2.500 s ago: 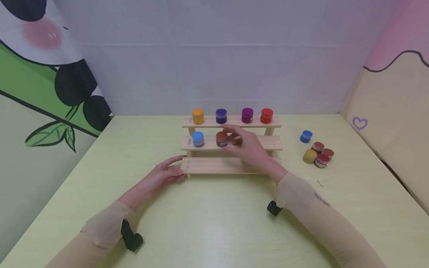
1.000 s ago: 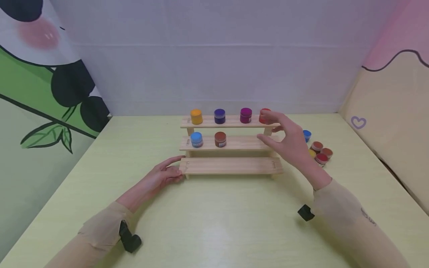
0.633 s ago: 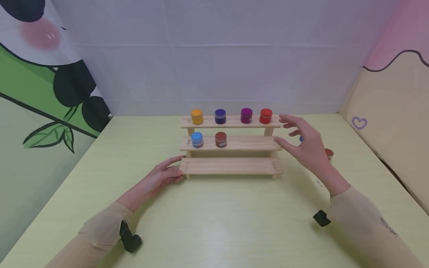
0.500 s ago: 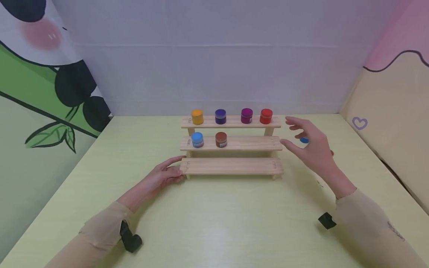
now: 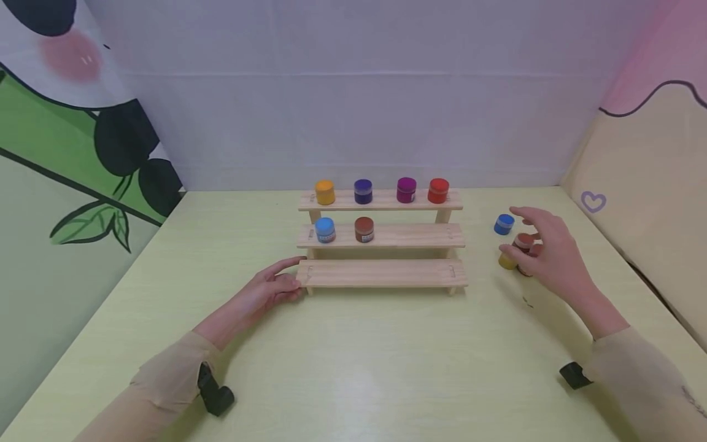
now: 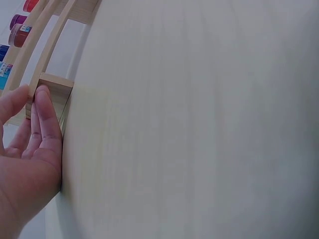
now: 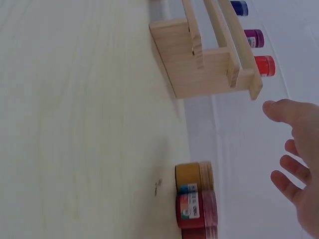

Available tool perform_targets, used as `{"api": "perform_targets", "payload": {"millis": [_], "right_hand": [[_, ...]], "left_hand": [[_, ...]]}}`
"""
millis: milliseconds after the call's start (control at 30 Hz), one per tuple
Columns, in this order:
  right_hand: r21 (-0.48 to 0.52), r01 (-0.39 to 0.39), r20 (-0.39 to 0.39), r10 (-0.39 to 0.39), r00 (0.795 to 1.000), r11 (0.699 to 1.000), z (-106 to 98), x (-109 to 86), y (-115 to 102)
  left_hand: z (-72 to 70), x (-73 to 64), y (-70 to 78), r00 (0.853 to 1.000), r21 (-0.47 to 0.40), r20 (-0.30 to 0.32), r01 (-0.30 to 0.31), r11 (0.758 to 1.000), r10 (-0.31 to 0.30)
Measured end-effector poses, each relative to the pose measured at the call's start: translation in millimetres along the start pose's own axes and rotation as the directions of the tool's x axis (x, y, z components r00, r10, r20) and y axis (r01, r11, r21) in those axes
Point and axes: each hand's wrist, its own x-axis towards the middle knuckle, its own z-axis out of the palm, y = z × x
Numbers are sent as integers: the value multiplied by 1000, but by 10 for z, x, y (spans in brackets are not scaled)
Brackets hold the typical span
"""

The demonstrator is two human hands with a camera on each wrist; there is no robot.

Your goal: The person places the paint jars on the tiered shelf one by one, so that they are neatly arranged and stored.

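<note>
A three-tier wooden display rack [image 5: 381, 274] stands mid-table. My left hand [image 5: 270, 288] grips the left end of its lowest shelf, thumb and fingers on either side of the board in the left wrist view. Orange [image 5: 325, 193], dark blue [image 5: 363, 192], purple [image 5: 406, 191] and red [image 5: 439, 191] paint jars line the top shelf. A light blue jar [image 5: 325, 230] and a brown jar [image 5: 364, 229] sit on the middle one. My right hand [image 5: 558, 258], fingers apart and holding nothing, hovers over a cluster of jars, partly hiding the yellow jar [image 5: 506, 261] and a brown-lidded jar [image 5: 523, 240].
A blue jar [image 5: 504, 224] stands just behind the cluster. In the right wrist view a dark red jar [image 7: 191, 210] is beside the yellow one. Small dark marks [image 5: 528, 302] show on the pale table [image 5: 353, 368]. Printed side walls and a plain back wall surround it.
My right hand has left the brown jar on the middle shelf and moved right, over the loose jars. The left hand keeps its place at the rack.
</note>
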Motion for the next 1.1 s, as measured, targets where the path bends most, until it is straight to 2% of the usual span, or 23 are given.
{"api": "perform_targets", "payload": {"millis": [267, 533, 800, 967, 1100], "right_hand": [[-24, 16, 31, -16, 999, 1000, -60, -111, 331], [-105, 37, 179, -18, 984, 994, -75, -214, 571], [-133, -25, 278, 62, 959, 991, -98, -266, 601], [-155, -48, 285, 91, 954, 987, -101, -280, 612], [-154, -35, 259, 75, 963, 988, -96, -288, 617]], "left_hand": [[-3, -6, 0, 1000, 12, -3, 3, 1000, -3], [-4, -2, 6, 1000, 14, 4, 0, 1000, 0], [-5, -3, 3, 1000, 17, 0, 3, 1000, -3], [2, -5, 6, 1000, 18, -4, 6, 1000, -6], [5, -4, 7, 1000, 14, -7, 9, 1000, -9]]}}
